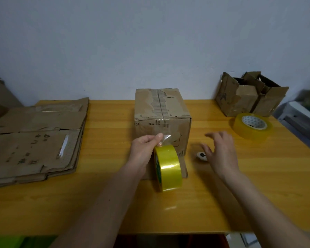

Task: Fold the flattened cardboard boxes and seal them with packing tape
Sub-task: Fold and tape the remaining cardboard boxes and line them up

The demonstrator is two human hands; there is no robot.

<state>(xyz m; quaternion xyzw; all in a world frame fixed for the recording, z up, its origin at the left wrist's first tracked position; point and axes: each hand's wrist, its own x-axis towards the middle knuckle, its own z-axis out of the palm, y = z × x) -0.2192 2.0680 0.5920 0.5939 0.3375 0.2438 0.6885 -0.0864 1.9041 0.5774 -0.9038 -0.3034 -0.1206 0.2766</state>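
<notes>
Against a plain pale wall stands a yellow wooden table (104,203), with a folded brown cardboard box (162,111) at its middle back edge. Just in front of the box, a roll of yellow packing tape (168,167) stands on edge; the left hand (143,151) pinches the clear tape strip (164,129) running from the roll up the box's front face to its top seam. Open-fingered and blurred, the right hand (220,151) hovers over a small white object (201,155) right of the box, holding nothing. Flattened brown cardboard boxes (38,138) are stacked at left; a second tape roll (251,126) and an open-topped cardboard box (249,94) sit far right.
</notes>
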